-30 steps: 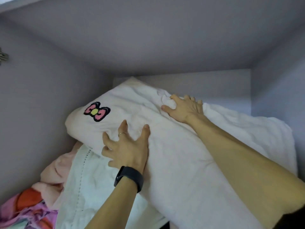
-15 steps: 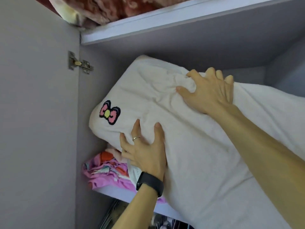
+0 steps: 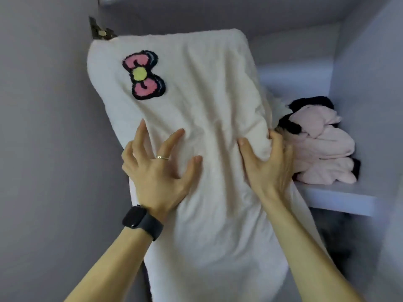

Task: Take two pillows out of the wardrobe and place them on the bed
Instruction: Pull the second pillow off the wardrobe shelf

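Note:
A white pillow (image 3: 202, 101) with a pink and black bow patch near its top left stands almost upright in front of the wardrobe opening. My left hand (image 3: 159, 168) presses on its front with fingers spread and curled into the fabric; a ring and a black watch show on it. My right hand (image 3: 268, 164) grips the pillow's right edge, thumb on the front and fingers wrapped behind. The pillow's lower end runs out of view at the bottom. No second pillow can be seen.
A wardrobe shelf (image 3: 340, 199) on the right carries a pile of pale pink and black clothing (image 3: 320, 144). The wardrobe's grey side wall (image 3: 48, 127) fills the left, with a metal hinge (image 3: 100, 31) near the top. Dark space lies under the shelf.
The pillow has come off the shelf and swung from slanted to nearly upright, closer to me. My right hand slid from its top down to its right edge. The pink clothing behind is uncovered.

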`<state>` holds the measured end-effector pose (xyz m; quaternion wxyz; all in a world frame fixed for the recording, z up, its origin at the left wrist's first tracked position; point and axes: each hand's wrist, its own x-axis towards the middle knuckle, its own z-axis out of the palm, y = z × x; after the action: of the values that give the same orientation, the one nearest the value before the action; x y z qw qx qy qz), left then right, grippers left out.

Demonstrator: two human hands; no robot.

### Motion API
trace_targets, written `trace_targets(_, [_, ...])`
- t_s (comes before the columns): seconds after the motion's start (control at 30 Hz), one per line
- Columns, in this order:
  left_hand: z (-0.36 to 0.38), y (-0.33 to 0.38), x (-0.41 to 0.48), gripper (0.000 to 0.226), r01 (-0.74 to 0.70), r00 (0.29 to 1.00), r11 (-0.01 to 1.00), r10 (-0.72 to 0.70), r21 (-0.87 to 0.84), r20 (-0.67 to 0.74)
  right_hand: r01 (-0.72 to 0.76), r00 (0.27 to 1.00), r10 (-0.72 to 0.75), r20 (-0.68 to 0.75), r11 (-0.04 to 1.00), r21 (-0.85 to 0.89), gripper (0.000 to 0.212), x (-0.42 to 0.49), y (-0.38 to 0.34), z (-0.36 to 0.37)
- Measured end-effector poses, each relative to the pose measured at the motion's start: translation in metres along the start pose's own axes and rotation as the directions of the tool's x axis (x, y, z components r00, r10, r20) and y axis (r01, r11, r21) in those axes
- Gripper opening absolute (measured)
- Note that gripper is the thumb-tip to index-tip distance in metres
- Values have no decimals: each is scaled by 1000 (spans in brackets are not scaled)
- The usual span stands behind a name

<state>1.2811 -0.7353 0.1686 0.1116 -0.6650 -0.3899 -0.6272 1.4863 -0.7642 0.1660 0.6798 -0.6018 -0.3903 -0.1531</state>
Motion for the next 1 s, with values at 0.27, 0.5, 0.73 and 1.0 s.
trace_targets(0.27, [-108,-18,-30,49,-232,954,892,286,388,-86,-119,990,71,121,886,449,64,-106,-27,20])
trace_targets(0.5, [-238,-23,-75,45,-97,960,697,254,711,-118,-238,943,-16,332,663,710,63,-203,-99,55])
trace_targets(0.73, [-374,3,-159,49,176,962,367,131,914,-238,-523,738,-254,625,370,768,44,-335,-181,39])
trace_targets(1.0, [-461,97,-282,51,504,862,-89,-13,859,-507,-762,291,-588,755,334,554,49,-466,-229,-52])
